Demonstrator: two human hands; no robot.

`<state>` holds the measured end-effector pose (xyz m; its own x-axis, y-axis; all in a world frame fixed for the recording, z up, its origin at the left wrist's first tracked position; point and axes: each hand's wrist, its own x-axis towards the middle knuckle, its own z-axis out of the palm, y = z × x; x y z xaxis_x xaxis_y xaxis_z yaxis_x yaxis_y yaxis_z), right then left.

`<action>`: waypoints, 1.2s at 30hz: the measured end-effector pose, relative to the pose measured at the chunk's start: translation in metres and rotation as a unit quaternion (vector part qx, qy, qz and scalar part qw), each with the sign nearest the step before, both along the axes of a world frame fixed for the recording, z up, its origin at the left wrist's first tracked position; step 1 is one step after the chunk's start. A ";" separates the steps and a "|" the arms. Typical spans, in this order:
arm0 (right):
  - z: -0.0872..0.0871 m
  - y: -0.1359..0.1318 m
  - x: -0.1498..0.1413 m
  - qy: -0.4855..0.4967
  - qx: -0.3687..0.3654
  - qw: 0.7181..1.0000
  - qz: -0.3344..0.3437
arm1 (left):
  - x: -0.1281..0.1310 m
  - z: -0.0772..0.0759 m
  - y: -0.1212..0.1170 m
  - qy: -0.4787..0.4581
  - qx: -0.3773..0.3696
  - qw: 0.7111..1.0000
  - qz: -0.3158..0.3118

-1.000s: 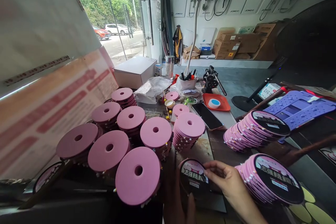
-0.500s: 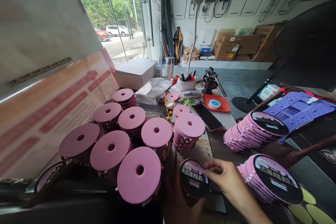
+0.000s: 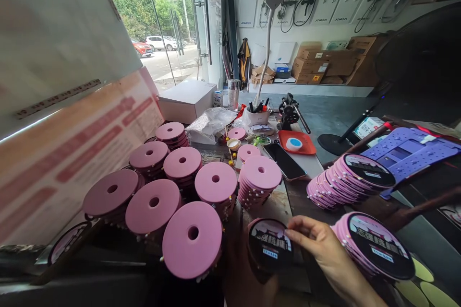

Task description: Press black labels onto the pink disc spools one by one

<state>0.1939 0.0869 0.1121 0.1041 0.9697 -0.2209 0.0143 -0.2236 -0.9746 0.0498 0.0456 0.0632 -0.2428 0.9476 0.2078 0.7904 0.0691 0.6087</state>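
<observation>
Black-labelled spool (image 3: 270, 248) now sits turned, its label rotated since a second ago. Both hands hold it: right hand (image 3: 326, 249) pinching its edge, left hand (image 3: 248, 283) underneath.

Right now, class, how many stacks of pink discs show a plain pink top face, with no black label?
8 stacks: three in front, three behind, one farthest back, one right of them. Two single discs lie beyond; more may be hidden.

Bright daylight from the left, dark and mushy down low

Sun pours through the glass door (image 3: 187, 33) and blows it out a bit; wide-angle lens bends the edges hard, the bottom strip sits in deep shadow, and the left hand (image 3: 248, 283) is blurry
</observation>
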 end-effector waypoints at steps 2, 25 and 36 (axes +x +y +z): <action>-0.011 0.009 0.002 0.034 -0.027 0.999 0.014 | -0.001 -0.006 -0.001 -0.003 0.027 1.000 -0.015; -0.027 -0.004 -0.006 0.082 -0.040 0.995 -0.050 | -0.001 -0.009 -0.002 -0.028 -0.008 1.000 -0.007; -0.027 -0.002 -0.006 0.069 -0.027 0.996 -0.050 | -0.002 -0.007 -0.002 -0.046 -0.012 0.999 -0.003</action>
